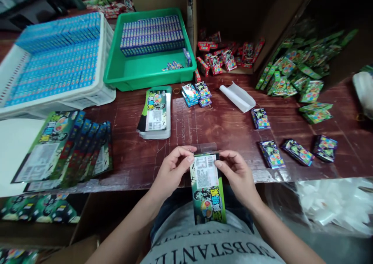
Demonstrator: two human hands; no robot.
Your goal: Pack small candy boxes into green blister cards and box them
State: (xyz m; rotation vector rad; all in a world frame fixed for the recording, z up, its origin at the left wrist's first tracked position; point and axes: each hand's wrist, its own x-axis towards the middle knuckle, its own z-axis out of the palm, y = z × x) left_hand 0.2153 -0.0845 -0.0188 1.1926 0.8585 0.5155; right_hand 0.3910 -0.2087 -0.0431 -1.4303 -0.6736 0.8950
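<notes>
A green printed packet (208, 192) in a clear sleeve, with a white barcode label near its top, stands upright over my lap at the table's front edge. My left hand (171, 170) pinches its top left corner. My right hand (236, 174) pinches its top right corner. A clear flap sticks up above the packet between my fingertips. Just beyond, on the dark wooden table (221, 128), lies a small stack of the same packets (155, 112).
A fanned pile of finished packets (64, 149) lies at the left. A white crate (55, 62) of blue boxes and a green tray (148, 50) stand behind. Small boxes (196, 93), red boxes (224, 56) and green boxes (297, 73) are scattered around. Clear bags (332, 205) lie at the lower right.
</notes>
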